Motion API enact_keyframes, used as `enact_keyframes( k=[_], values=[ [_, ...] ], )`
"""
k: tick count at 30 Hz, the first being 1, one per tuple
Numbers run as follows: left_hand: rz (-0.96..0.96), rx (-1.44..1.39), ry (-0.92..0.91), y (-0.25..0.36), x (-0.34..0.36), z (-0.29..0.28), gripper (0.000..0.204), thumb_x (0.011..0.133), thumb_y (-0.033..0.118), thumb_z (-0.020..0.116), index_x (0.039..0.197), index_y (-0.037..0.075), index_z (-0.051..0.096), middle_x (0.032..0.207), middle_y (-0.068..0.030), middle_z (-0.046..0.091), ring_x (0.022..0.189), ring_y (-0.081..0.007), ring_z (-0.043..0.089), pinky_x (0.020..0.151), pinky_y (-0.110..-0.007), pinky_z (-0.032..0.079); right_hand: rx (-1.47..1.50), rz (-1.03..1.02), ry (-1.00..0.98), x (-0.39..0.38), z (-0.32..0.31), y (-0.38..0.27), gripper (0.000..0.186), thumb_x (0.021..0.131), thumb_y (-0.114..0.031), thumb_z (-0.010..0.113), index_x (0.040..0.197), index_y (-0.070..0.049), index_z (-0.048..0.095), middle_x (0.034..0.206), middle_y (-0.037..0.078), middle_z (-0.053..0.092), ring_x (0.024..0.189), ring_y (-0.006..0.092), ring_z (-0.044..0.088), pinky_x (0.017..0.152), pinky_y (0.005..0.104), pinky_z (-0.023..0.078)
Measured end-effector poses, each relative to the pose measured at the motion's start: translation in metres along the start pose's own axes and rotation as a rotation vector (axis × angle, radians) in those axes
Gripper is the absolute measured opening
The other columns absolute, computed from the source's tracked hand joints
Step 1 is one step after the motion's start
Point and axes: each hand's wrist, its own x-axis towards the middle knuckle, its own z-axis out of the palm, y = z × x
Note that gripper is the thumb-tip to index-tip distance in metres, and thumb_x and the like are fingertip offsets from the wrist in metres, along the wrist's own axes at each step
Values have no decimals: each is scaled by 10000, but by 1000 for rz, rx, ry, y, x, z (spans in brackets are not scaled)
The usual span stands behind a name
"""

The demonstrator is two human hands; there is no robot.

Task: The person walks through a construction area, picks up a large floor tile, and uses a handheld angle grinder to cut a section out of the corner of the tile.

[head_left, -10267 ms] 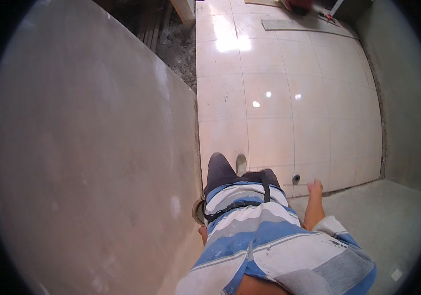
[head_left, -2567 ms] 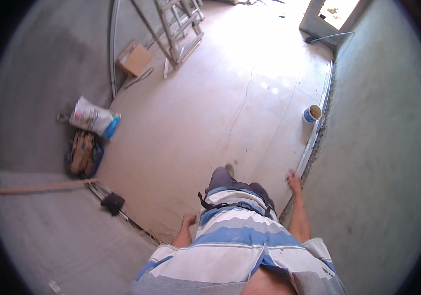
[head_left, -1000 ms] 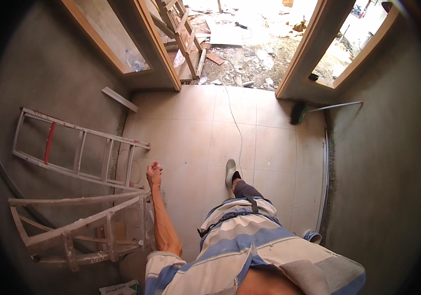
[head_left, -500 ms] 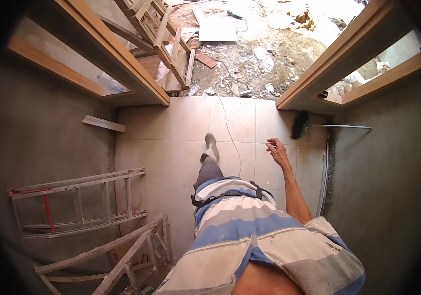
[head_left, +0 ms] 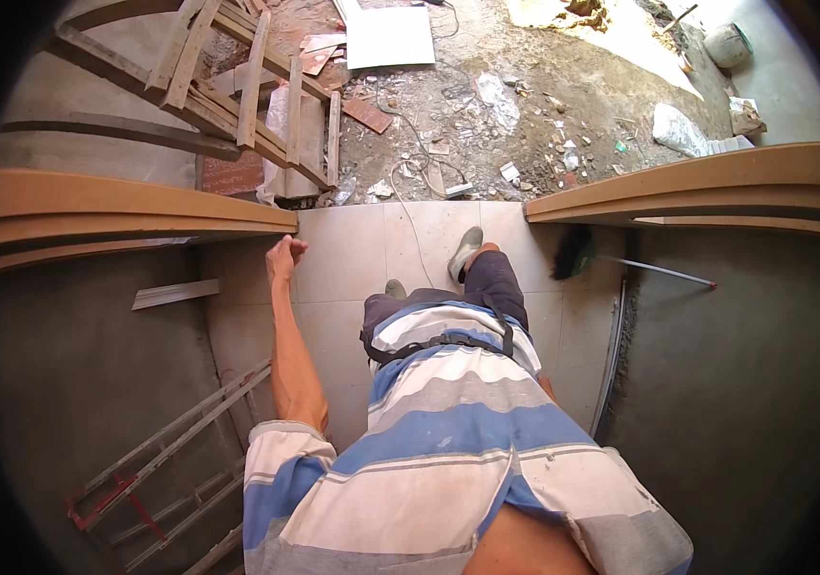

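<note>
I stand on pale floor tiles at a doorway that opens onto rubble-strewn ground. My left hand swings forward with the fingers curled and nothing in it, just beside the end of the left wooden door frame; whether it touches the wood is unclear. My right hand is hidden behind my striped shirt. My right foot in a grey shoe is stepped ahead toward the threshold.
The right door frame has a broom leaning at its foot. A wooden ladder, a white board, a thin cable and debris lie outside. A metal frame lies lower left, a wood strip on the wall side.
I have walked forward to the doorway. My left hand has swung ahead into view and my right hand, forward half a second ago, has dropped behind my body.
</note>
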Motion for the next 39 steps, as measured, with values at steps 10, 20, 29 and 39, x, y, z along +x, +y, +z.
enact_keyframes(
  k=[10, 20, 29, 39],
  values=[
    [157, 323, -45, 81, 112, 274, 328, 925, 156, 706, 1237, 62, 741, 971, -42, 771, 869, -115, 711, 770, -276, 566, 63, -377, 98, 223, -227, -197, 329, 944, -176, 740, 1224, -4, 720, 1052, 171, 778, 953, 259, 751, 862, 403, 594],
    [-574, 666, -453, -58, -24, 394, 237, 956, 258, 717, 1074, 64, 785, 991, -159, 814, 804, -223, 793, 736, -356, 623, 72, -623, 188, 388, -514, -642, 348, 1054, -215, 673, 1339, -17, 643, 1127, 113, 737, 927, 167, 713, 794, 308, 581],
    [-709, -51, 72, 110, 286, 491, 329, 1001, 161, 617, 1294, 29, 692, 992, -79, 765, 812, -168, 739, 654, -303, 591, -53, -355, -64, 524, -542, -821, 338, 1048, -217, 694, 1334, -40, 652, 1109, 82, 757, 897, 160, 731, 737, 312, 568],
    [298, -562, 80, 581, 564, 529, 372, 1075, 210, 620, 1389, 12, 596, 1185, -95, 753, 977, -127, 703, 884, -288, 558, -343, -310, -73, 671, -683, -809, 367, 984, -218, 709, 1289, -16, 685, 1116, 183, 770, 858, 223, 760, 689, 385, 619]
  ],
)
